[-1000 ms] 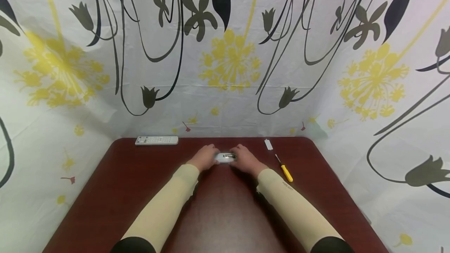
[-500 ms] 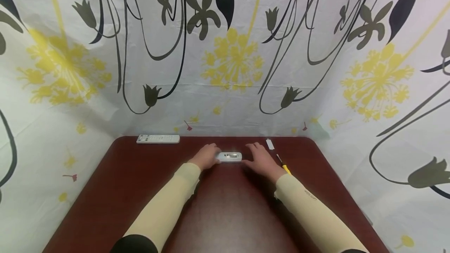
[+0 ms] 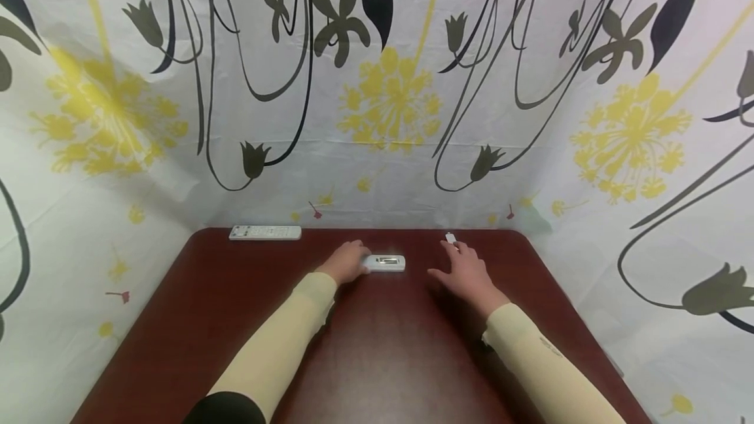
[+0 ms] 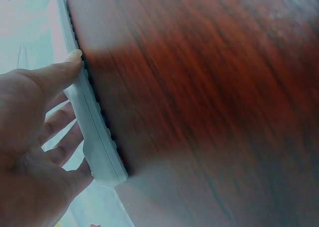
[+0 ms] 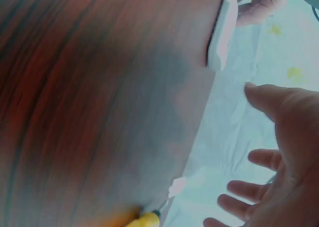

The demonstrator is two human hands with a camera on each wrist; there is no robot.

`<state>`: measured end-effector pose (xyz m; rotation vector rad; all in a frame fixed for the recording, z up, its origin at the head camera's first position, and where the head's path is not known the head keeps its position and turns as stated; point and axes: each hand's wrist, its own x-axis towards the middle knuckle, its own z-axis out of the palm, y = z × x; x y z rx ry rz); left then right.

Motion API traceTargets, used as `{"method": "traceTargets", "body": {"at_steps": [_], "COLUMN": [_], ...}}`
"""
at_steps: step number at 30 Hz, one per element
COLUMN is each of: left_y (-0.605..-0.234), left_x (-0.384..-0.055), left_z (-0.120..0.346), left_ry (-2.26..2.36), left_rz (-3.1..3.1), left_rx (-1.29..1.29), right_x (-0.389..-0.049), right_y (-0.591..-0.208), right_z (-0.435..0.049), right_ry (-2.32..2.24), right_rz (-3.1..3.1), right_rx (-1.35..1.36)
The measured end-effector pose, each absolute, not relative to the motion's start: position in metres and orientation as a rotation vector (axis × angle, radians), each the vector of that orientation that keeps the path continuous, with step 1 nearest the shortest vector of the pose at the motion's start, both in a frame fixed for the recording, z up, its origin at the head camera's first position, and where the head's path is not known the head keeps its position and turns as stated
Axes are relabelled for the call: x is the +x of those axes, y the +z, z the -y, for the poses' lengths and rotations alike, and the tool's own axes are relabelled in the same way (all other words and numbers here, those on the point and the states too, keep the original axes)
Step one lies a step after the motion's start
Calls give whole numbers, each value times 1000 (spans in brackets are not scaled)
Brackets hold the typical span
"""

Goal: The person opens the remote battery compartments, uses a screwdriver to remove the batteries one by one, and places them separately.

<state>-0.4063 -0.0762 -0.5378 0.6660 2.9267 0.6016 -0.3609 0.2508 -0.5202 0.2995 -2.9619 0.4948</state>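
Observation:
A white remote control (image 3: 387,264) lies face down near the far side of the table, its battery compartment uncovered with metallic contents showing. My left hand (image 3: 346,263) holds its left end; in the left wrist view, the thumb is on one long edge of the remote (image 4: 97,132) and fingers are on the other side. My right hand (image 3: 468,280) is spread, holding nothing, and partly overlaps a small white battery cover (image 3: 450,238). The right wrist view shows a yellow-handled screwdriver (image 5: 145,220) beside that cover (image 5: 177,186); the right hand and arm hide the screwdriver in the head view.
A second white remote control (image 3: 265,233) lies at the back left of the dark reddish-brown table (image 3: 377,358). Behind and on both sides hangs a white flower-patterned curtain (image 3: 389,201), close to the table's far edge.
My right hand has let go of the remote control and moved right, to the battery cover, hiding the screwdriver. The left hand keeps its hold. The head view shifted slightly.

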Motion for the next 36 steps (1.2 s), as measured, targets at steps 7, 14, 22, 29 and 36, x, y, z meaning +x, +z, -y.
{"method": "traceTargets", "body": {"at_steps": [7, 14, 22, 29, 36], "left_y": [-537, -537, -536, -539, -537], "left_x": [-407, -407, -406, -408, -408], "left_z": [77, 76, 76, 76, 76], "left_ry": [587, 584, 594, 566, 561], "left_rz": [-2928, -2925, -2917, -2918, -2919], "left_rx": [678, 672, 659, 666, 664], "right_x": [-355, -350, -348, -346, -345], "right_y": [-516, -517, -519, -520, -520], "right_z": [-273, -294, -304, -304, -307], "right_ry": [463, 485, 489, 458, 463], "right_rz": [3004, 3085, 3138, 3162, 3167], "right_rx": [198, 50, -37, -65, -90]}}
